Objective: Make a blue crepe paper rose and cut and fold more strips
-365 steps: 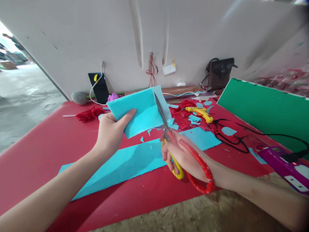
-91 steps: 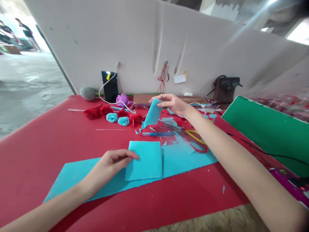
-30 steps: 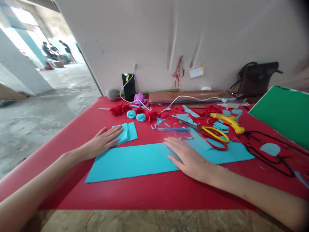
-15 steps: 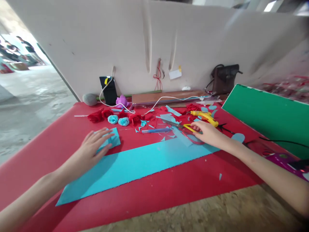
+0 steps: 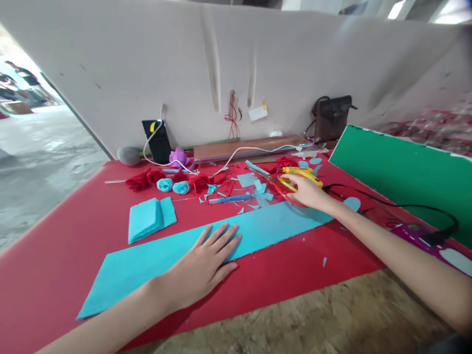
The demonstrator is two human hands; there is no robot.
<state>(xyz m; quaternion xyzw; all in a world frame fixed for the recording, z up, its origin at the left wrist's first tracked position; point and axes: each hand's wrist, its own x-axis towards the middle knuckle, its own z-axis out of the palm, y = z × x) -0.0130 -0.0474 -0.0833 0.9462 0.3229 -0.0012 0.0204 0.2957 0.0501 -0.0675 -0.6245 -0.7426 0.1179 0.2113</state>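
A long strip of turquoise crepe paper (image 5: 155, 260) lies slantwise across the red tabletop. My left hand (image 5: 201, 265) rests on it palm down, fingers outstretched. Scissors with red and yellow handles (image 5: 286, 185) are in my right hand (image 5: 308, 191), whose fingers curl at the handles above the strip's far right end. The blades point up and left over the paper scraps. Folded turquoise crepe paper (image 5: 143, 220) sits behind the strip on the left. A blue pen (image 5: 230, 198) lies between the strip and the crepe flowers.
Red crepe roses (image 5: 137, 181) and turquoise ones (image 5: 181, 187) line the back left, near a phone (image 5: 157, 142) with a white cable. A yellow glue gun (image 5: 304, 173) lies beyond my right hand. A green board (image 5: 401, 172) and purple device (image 5: 420, 238) stand at right.
My left hand has left the folded paper and moved right and nearer, onto the strip. My right hand has lifted the scissors slightly and turned their blades upward. The view has shifted a little right.
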